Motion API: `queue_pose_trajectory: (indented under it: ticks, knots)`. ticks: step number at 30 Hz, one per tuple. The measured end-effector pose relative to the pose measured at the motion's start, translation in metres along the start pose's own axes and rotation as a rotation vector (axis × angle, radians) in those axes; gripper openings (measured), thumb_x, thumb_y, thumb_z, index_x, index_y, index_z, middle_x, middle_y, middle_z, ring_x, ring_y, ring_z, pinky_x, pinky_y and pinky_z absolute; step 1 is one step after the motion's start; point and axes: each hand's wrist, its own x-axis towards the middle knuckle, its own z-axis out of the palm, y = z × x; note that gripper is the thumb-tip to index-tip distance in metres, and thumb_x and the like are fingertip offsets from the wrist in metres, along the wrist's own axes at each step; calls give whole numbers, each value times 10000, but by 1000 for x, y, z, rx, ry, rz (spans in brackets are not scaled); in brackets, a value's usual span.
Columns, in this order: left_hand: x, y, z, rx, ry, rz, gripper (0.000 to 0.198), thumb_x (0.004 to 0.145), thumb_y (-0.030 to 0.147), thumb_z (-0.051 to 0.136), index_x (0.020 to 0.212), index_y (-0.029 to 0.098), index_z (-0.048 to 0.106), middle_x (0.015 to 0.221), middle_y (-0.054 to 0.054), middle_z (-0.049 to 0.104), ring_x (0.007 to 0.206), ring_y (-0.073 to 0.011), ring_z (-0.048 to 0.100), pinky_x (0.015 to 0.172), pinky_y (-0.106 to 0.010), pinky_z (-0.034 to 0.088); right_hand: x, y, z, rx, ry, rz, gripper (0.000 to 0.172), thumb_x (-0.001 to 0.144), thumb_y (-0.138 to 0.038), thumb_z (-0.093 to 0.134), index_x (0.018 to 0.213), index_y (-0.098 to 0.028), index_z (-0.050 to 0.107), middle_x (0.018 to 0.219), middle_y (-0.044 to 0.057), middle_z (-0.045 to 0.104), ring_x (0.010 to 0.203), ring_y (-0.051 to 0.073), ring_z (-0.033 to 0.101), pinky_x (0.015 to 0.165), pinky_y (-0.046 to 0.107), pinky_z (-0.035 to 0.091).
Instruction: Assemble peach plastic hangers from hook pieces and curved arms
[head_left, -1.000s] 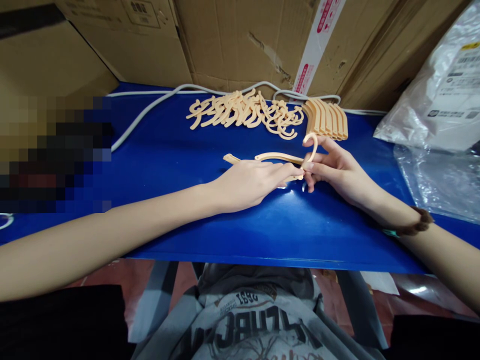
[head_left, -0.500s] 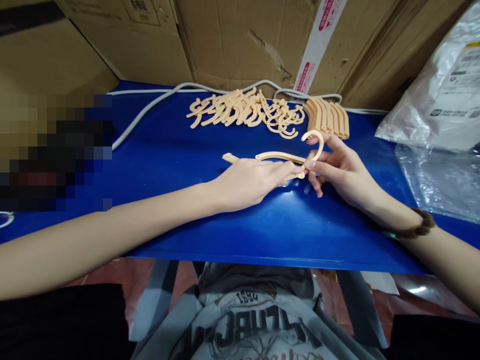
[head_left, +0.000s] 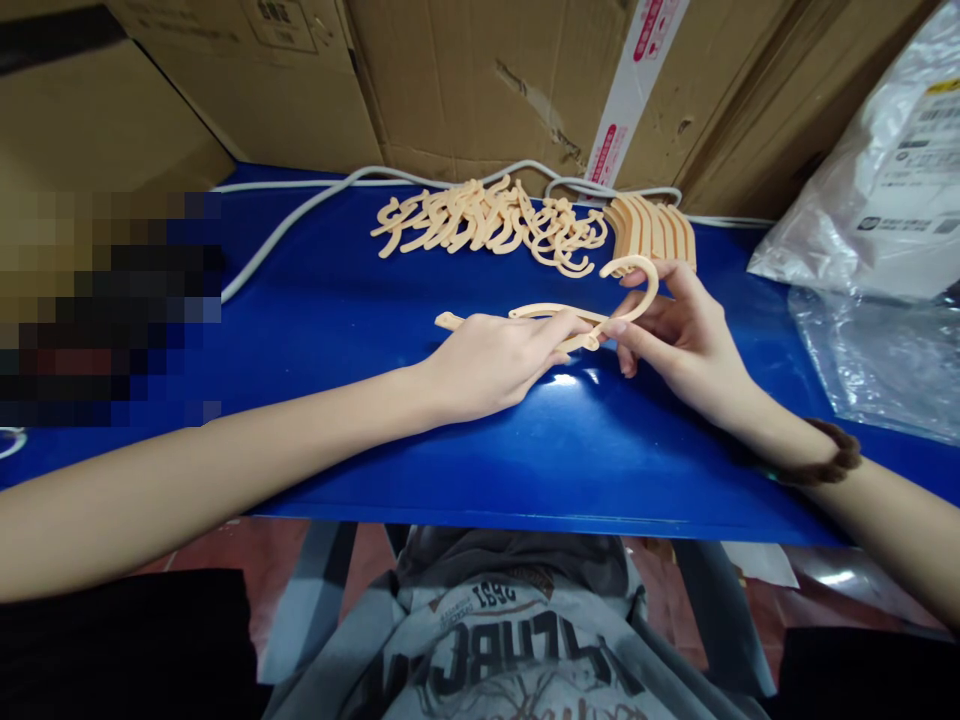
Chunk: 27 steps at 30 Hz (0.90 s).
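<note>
Over the blue table, my left hand (head_left: 487,365) is closed on peach plastic hanger arms (head_left: 555,311); one arm's end pokes out to the left past the hand. My right hand (head_left: 686,330) pinches a curved hanger hook (head_left: 651,285) of the same colour between thumb and fingers. The hook's lower end meets the inner ends of the arms, close to my left fingertips. Whether the pieces are locked together I cannot tell, since fingers cover part of the joint.
Behind my hands lies a heap of loose hooks (head_left: 480,215), with stacked hanger arms (head_left: 652,230) to its right. A white cable (head_left: 292,215) runs along the back by cardboard boxes (head_left: 465,90). Clear plastic bags (head_left: 847,220) lie at the right, and the blue table's (head_left: 540,470) front edge is near me.
The hook has tilted further right in my right hand, its lower end now over the arms' joint. My left hand and the arms have shifted slightly left.
</note>
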Motion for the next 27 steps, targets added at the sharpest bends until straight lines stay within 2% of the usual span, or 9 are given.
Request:
queue_pose_trajectory:
  ticks: [4,7,9,13,17,21,24,27]
  knots:
    - [-1,1,-1,-62,23,-9,360,1084,230,504,1433,189,581,1319,-81,773,826,-193,798,547,-237,453,-1,0,0,-19,24,-23,484,847,-516,872,1105,-318,514,853,-20,667,584,142,599,541,342,556]
    - [-2,1,0,-111,63,-1,329,1096,256,493,1401,197,602,1400,-66,738,859,-171,798,547,-226,449,-1,-2,2,2,18,-14,483,842,-504,879,1099,-315,517,879,-16,683,605,148,613,569,350,574]
    - [-2,0,1,-139,102,-2,309,1106,297,495,1372,198,616,1363,-54,757,848,-162,797,537,-224,436,-2,-3,3,25,5,-2,487,834,-484,889,1094,-309,516,898,-13,689,614,149,621,575,351,576]
    - [-3,-2,3,-180,177,7,253,1097,317,543,1290,175,624,1151,-29,811,835,-165,795,535,-226,424,-1,-5,3,66,-3,25,487,821,-428,904,1049,-301,493,906,-7,680,636,157,633,570,351,578]
    - [-4,-1,5,-242,233,57,144,1104,280,545,1150,176,634,1193,-39,787,944,-165,788,594,-222,460,-2,-6,3,85,-10,23,471,808,-392,917,1014,-290,506,822,-25,644,609,157,640,534,330,573]
    - [-3,-1,7,-341,214,40,113,1107,264,537,1097,178,610,1080,-21,775,938,-153,773,656,-217,490,-3,-7,4,64,36,-9,464,779,-383,937,973,-271,531,843,-26,593,614,142,639,504,307,584]
    - [-2,-3,9,-367,191,48,75,1099,238,542,1091,184,593,1095,-25,758,958,-156,760,708,-227,505,-5,-7,4,52,36,-15,452,781,-408,934,946,-263,539,867,-19,583,645,145,660,478,288,582]
    - [-2,-4,10,-378,164,74,52,1086,181,544,1102,185,594,1136,-36,752,1005,-162,751,768,-237,515,-4,-6,4,50,-14,9,426,828,-430,899,926,-264,519,838,-28,616,558,120,627,434,276,549]
